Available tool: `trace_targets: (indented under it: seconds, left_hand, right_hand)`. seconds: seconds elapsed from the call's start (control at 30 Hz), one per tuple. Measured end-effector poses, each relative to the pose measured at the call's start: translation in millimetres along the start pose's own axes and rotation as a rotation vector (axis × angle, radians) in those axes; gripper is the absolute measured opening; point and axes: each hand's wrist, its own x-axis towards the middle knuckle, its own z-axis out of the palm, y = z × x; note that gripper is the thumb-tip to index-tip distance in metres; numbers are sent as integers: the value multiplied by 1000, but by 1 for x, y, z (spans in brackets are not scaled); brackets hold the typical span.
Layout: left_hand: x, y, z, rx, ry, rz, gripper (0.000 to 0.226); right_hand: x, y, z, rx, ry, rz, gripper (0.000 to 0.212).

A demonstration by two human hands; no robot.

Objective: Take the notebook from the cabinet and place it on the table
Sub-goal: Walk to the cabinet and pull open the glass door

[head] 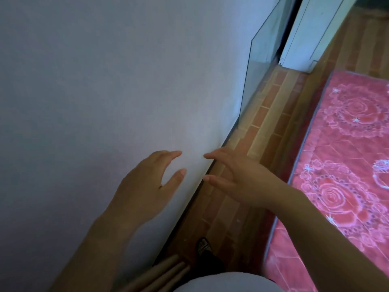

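Note:
A broad pale flat surface [105, 91] fills the left and middle of the head view; I cannot tell whether it is the table top or a cabinet face. My left hand [147, 184] hovers over its lower right part, fingers spread, holding nothing. My right hand [233, 178] reaches in from the right across the surface's edge, fingers apart and empty. The two hands' fingertips point toward each other, a short gap between them. No notebook shows anywhere in view.
A glass panel [261, 60] stands along the surface's right edge farther back, with a white unit [307, 36] behind it. Brick-patterned floor [263, 144] runs alongside, and a red floral mat [347, 165] lies at right. My shoe [203, 246] stands on the floor below.

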Motion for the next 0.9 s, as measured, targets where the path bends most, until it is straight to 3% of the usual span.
trace_targets:
  seconds: [0.5,0.8,0.9]
  left_hand:
    - [80,6,15,-71,-169,126,53]
    - [188,68,24,-140,-222,225,60]
    - [241,105,34,-156,-260,264,53]
  right_hand:
    - [10,37,-33,-43,186,194,51]
    - [37,104,-94,-8,235,285,49]
    - [50,141,-126,1,247,325,48]
